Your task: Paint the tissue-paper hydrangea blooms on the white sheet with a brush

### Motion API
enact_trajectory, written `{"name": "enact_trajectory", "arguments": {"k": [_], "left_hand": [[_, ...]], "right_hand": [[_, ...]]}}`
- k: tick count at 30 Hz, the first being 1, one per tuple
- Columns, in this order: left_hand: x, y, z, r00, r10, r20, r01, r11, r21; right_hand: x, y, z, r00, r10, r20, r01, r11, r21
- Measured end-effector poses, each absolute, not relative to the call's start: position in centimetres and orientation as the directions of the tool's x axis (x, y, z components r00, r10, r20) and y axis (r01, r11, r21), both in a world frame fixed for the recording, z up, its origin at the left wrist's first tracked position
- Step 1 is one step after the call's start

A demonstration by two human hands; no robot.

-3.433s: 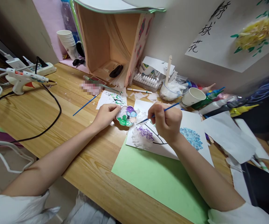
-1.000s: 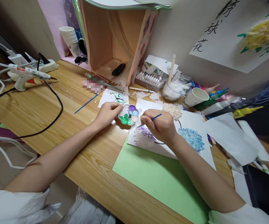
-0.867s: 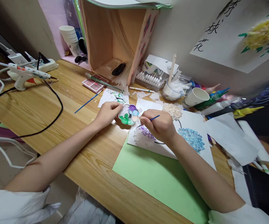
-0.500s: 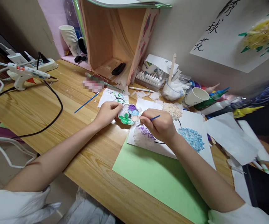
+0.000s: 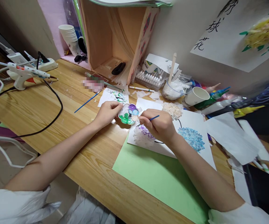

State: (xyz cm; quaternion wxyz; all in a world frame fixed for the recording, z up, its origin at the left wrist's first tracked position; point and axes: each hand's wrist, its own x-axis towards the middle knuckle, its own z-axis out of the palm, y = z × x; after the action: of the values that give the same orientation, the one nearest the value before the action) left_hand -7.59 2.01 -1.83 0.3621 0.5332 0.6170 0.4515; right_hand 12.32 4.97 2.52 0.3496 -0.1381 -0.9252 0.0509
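My left hand [image 5: 109,114] pinches the left edge of a small flower-shaped paint palette [image 5: 125,119] with green, purple and blue paint. My right hand [image 5: 159,123] is closed round a thin blue paintbrush [image 5: 154,118], just right of the palette; the brush tip is hard to make out. Beneath the right hand lies a white sheet [image 5: 169,151] with three textured flowers: a cream one [image 5: 172,110] at the top, a blue one [image 5: 191,139] at the right, and a white one [image 5: 142,139] partly purple at the left. A green sheet [image 5: 157,180] lies under it.
A glue gun [image 5: 24,74] with its cable lies at the left. Another blue brush [image 5: 87,102] rests beside a paint-marked paper [image 5: 116,95]. Behind stand an open box [image 5: 108,37], a paper cup [image 5: 196,96] and paint bottles [image 5: 216,99]. Loose paper [image 5: 232,137] lies at the right.
The brush in my right hand has tilted very slightly. Both hands and the palette are otherwise in nearly the same place.
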Motion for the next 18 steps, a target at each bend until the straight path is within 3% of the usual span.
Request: {"name": "enact_trajectory", "arguments": {"k": [18], "left_hand": [[-7.67, 2.13, -2.0, -0.162, 0.986, 0.026, 0.321, 0.028, 0.947]], "right_hand": [[12.3, 4.9, 2.6, -0.715, 0.31, 0.627, 0.225, 0.951, -0.213]]}}
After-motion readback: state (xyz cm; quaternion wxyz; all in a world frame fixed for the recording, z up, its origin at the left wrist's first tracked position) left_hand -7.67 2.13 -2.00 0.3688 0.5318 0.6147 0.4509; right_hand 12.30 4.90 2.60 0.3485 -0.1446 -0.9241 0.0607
